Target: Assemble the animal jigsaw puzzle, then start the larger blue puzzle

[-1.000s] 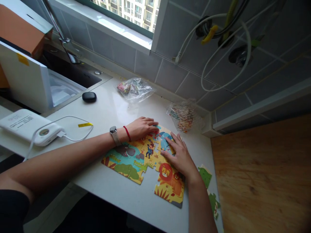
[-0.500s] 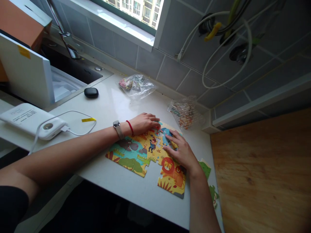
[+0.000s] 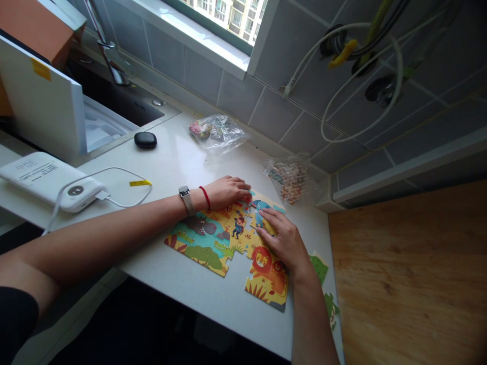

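A colourful animal jigsaw puzzle [image 3: 213, 242] lies partly joined on the white countertop [image 3: 182, 162]. My left hand [image 3: 227, 191] rests flat on the puzzle's upper edge, fingers stretched out and pressing the pieces. A watch and a red string are on its wrist. My right hand [image 3: 283, 239] lies flat on the puzzle's right side, fingers spread over a blue piece, just above the lion piece [image 3: 266, 279]. Neither hand holds anything.
Two clear bags of puzzle pieces [image 3: 218, 131] [image 3: 291, 176] lie near the tiled wall. Loose green pieces [image 3: 323, 284] sit by my right forearm. A white power bank [image 3: 45, 178] with cable, a black case [image 3: 145, 140], a sink and a wooden board [image 3: 411, 274] surround the puzzle.
My right hand has shifted slightly over the blue piece and flattened on it. My left hand stays put. The camera has tilted a little.
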